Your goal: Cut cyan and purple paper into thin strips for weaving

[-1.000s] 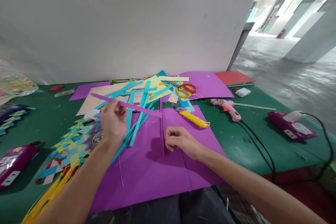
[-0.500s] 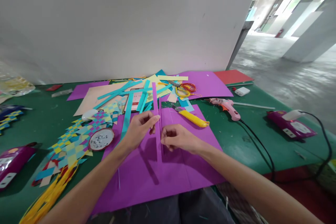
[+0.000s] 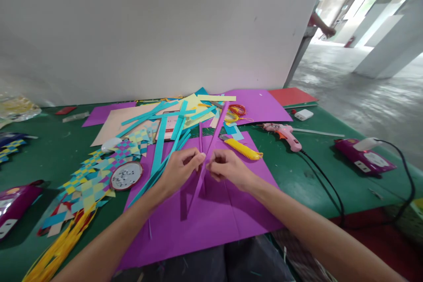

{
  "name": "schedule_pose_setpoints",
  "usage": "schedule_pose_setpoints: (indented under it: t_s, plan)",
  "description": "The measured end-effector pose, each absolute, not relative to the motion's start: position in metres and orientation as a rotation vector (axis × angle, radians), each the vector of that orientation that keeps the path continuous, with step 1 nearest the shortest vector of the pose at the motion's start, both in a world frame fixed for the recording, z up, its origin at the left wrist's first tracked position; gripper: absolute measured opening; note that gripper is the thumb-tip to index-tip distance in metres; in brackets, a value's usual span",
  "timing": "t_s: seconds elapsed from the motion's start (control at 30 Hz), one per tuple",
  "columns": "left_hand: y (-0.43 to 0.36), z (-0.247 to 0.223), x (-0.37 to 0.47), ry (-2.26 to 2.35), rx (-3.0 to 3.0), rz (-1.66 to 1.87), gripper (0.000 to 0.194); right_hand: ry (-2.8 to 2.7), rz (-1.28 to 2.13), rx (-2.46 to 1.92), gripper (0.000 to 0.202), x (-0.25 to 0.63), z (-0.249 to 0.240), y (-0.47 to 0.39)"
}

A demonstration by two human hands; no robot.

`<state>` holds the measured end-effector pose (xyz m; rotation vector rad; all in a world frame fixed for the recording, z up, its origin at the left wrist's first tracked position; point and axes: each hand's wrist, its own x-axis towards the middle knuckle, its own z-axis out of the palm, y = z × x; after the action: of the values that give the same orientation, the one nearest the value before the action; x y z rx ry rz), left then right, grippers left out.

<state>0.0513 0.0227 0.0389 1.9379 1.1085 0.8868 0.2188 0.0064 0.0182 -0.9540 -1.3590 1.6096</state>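
A narrow purple paper strip [image 3: 218, 130] slants between my hands, its top leaning right. My left hand [image 3: 183, 165] pinches it near the middle with thumb and fingertips. My right hand [image 3: 231, 169] is closed with curled fingers at the strip's right edge; the exact grip is partly hidden. Another thin purple strip [image 3: 201, 136] stands out behind them. Below lies a large purple sheet [image 3: 211, 229] with fold lines. Turquoise strips [image 3: 160, 145] lie by my left hand and pass under the forearm. A yellow box cutter [image 3: 243, 147] rests beyond my right hand.
Scissors [image 3: 238, 110] lie among paper scraps at the back. A pink glue gun [image 3: 284, 134] with a cord sits right, near a purple power strip [image 3: 363, 156]. At left are woven paper pieces [image 3: 95, 176] and a round dish [image 3: 126, 175]. A white panel [image 3: 148, 39] stands behind.
The purple strip has tilted from nearly upright to a rightward slant. My left hand has moved right, closer to my right hand. Turquoise strips by my left forearm have shifted.
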Motion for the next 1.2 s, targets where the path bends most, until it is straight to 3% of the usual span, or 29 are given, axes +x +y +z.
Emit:
schedule_pose_setpoints:
  t_s: [0.17,0.37,0.83,0.93,1.03,1.1,1.2]
  plan:
    - [0.018,0.040,0.053,1.004,2.032,0.660,0.027,-1.192,1.641,-0.950,0.011,0.222,0.020,0.010]
    - [0.013,0.049,0.051,0.889,1.714,0.463,0.029,-1.071,1.570,-0.922,0.021,0.239,0.024,0.016]
    - [0.022,0.056,0.035,0.718,1.560,0.355,0.022,-0.881,1.233,-0.914,0.025,0.300,0.044,0.033]
    - [0.026,0.057,0.032,0.676,1.539,0.448,0.025,-0.747,1.094,-0.881,0.024,0.317,0.047,0.037]
    - [0.033,0.055,0.032,0.878,1.520,0.769,0.030,-0.747,0.949,-0.974,0.015,0.317,0.044,0.038]
    - [0.037,0.052,0.033,1.128,1.589,0.911,0.032,-0.944,0.916,-1.119,0.004,0.303,0.040,0.036]
    - [0.041,0.046,0.030,1.370,1.625,0.931,0.025,-1.587,0.904,-1.278,0.013,0.269,0.033,0.026]
